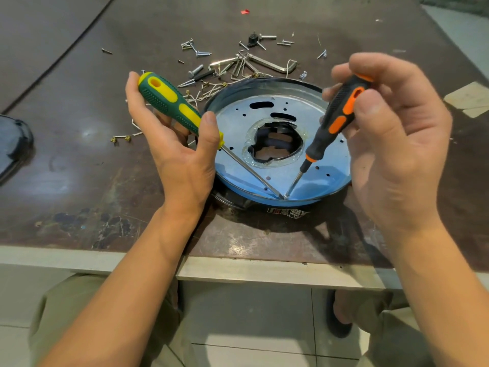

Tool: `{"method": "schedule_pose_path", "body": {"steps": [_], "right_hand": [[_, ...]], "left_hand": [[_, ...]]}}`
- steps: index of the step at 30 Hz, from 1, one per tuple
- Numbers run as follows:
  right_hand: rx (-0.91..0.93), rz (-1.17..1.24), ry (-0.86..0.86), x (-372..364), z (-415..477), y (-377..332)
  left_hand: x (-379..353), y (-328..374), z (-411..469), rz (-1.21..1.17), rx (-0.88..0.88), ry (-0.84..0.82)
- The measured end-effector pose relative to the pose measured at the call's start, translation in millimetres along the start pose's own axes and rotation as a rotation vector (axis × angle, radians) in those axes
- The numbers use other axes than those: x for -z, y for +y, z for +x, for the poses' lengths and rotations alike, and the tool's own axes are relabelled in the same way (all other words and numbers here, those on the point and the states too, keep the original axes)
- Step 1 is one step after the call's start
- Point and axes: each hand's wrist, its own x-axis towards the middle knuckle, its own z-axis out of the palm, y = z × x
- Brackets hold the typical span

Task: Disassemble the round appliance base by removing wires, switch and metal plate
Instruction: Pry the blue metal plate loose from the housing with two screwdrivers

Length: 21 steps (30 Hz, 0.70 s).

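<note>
Most of the stripping looks done. White wires with brass terminals [127,136] lie loose on the table [79,168] left of and behind the round appliance base [238,201]. Loose screws [195,49] and hex keys [264,62] are scattered toward the far edge. I cannot tell whether the switch is out; a small black part [252,39] among the screws may or may not be it. What seems left is the metal plate [264,112], which sits in the base, ringed by its dark rim. The base stands close to the table's near edge, between the two hands. The left hand [180,154] wraps its fingers and thumb round the green and yellow screwdriver [169,104]. The right hand [391,144] pinches the black and orange screwdriver [336,120] between thumb and fingertips. Both tips meet at the plate's near rim, so I judge that the person is working on a last fastener or prying the plate up there. The base acts as a shallow dish holding only the plate, and dark parts show through the plate's jagged centre hole. The removed hardware sits in no tray, bare on the table. A dark object [13,144] is cut off at the left edge.
</note>
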Motion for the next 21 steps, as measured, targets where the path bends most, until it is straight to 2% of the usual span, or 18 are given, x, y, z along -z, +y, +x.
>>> {"method": "schedule_pose_path", "body": {"steps": [4, 9, 15, 21], "right_hand": [[0.038, -0.096, 0.013, -2.5, 1.6, 1.6], [-0.032, 0.064, -0.01, 0.5, -1.7, 1.8], [0.029, -0.063, -0.023, -5.1, 1.5, 0.1], [-0.066, 0.028, -0.044, -2.5, -0.5, -2.4]], "left_hand": [[-0.3, 0.6, -1.1, 0.003, 0.019, -0.006], [0.0, 0.4, -0.7, 0.013, 0.028, -0.008], [0.4, -5.4, -1.7, 0.02, -0.009, 0.024], [-0.8, -3.4, -1.5, -0.004, -0.022, 0.008]]}}
